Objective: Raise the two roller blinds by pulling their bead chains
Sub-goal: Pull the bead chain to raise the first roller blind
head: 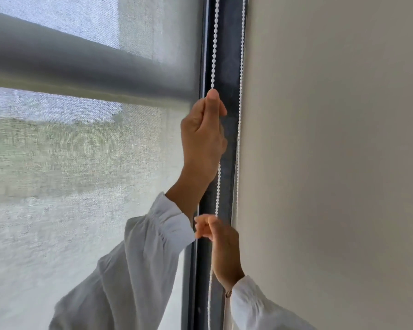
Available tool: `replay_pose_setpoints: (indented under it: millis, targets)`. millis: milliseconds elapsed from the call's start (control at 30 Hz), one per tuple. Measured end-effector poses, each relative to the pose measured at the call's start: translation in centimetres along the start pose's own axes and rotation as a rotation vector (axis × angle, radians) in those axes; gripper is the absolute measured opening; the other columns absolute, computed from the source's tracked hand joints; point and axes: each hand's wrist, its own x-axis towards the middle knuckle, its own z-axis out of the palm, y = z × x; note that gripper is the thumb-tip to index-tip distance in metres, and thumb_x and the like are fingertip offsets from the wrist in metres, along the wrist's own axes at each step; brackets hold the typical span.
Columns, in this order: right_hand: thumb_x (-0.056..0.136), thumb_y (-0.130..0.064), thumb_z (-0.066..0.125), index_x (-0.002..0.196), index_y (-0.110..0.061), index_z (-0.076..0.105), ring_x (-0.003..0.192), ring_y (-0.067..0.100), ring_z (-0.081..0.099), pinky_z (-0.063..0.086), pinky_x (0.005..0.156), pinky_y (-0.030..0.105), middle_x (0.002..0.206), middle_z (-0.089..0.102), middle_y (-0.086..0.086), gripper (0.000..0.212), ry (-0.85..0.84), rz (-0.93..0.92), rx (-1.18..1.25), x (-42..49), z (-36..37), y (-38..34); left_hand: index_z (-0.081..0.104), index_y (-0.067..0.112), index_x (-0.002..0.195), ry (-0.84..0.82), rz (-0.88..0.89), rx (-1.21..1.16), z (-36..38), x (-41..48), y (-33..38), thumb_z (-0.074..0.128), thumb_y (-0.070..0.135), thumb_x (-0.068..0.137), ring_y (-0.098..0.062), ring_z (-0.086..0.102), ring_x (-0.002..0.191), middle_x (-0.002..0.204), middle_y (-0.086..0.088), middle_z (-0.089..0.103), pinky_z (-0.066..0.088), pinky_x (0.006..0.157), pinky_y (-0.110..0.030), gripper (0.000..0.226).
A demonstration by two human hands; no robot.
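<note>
Beads are giving purchase on the thin, limp bead chain (213, 51); left hand (204, 136) is pinching it above, right hand (221, 244) is clamping it below, beside the light-looking roller blind (86, 67).

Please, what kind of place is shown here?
Probably a room indoors, beside a window: a sheer blind covers the glass, bead chains hang along a dark frame, and a plain wall adjoins it.
</note>
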Motion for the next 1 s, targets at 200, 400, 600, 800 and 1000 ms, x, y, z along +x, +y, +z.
replay_pose_setpoints:
  millis: [200, 400, 600, 800, 1000]
  targets:
    - [0.073, -0.060, 0.046, 0.111, -0.021, 0.058, 0.098, 0.016, 0.061, 0.047, 0.091, 0.035, 0.106, 0.064, 0.006, 0.056, -0.060, 0.002, 0.297, 3.1, -0.8, -7.1, 0.048, 0.020, 0.059, 0.014, 0.090, 0.131, -0.1, -3.2, 2.0, 0.042, 0.027, 0.095, -0.005, 0.024, 0.032, 0.037, 0.010, 0.033, 0.020, 0.036, -0.020, 0.037]
    - [0.085, -0.059, 0.033, 0.115, -0.017, 0.053, 0.107, 0.017, 0.061, 0.045, 0.100, 0.036, 0.111, 0.063, 0.003, 0.055, -0.045, -0.035, 0.389, 5.5, -2.1, -13.8, 0.051, 0.033, 0.053, -0.010, -0.057, 0.321, -2.1, -10.3, -0.2, 0.044, 0.038, 0.087, -0.006, 0.032, 0.039, 0.039, 0.012, 0.040, 0.026, 0.045, -0.023, 0.036]
    - [0.095, -0.023, 0.046, 0.117, -0.008, 0.053, 0.064, 0.016, 0.064, 0.056, 0.063, 0.030, 0.091, 0.065, 0.007, 0.027, -0.082, -0.061, 0.347, 6.6, -2.2, -19.4, 0.049, 0.029, 0.059, -0.102, -0.094, 0.514, -4.8, -17.5, -3.3, 0.042, 0.057, 0.083, -0.004, 0.030, 0.041, 0.042, 0.009, 0.038, 0.026, 0.041, -0.020, 0.037]
    - [0.095, -0.024, 0.047, 0.070, -0.022, 0.063, 0.037, 0.005, 0.026, 0.025, 0.042, 0.020, 0.036, 0.034, -0.013, 0.030, 0.231, -0.137, 0.249, 5.7, -0.8, -21.3, 0.044, 0.006, 0.062, -0.152, -0.257, 0.481, -5.2, -17.5, -2.4, 0.041, 0.057, 0.087, -0.008, 0.033, 0.047, 0.050, 0.009, 0.037, 0.028, 0.044, -0.019, 0.057]
    - [0.092, -0.024, 0.047, 0.084, -0.011, 0.067, 0.056, 0.000, 0.043, 0.040, 0.066, 0.032, 0.050, 0.046, -0.021, 0.025, 0.350, -0.319, 0.141, 2.9, 0.2, -22.3, 0.066, 0.027, 0.084, -0.234, -0.448, 0.244, -5.8, -14.7, 2.0, 0.023, 0.060, 0.088, -0.015, 0.062, 0.079, 0.081, 0.002, 0.066, 0.048, 0.079, -0.028, 0.054]
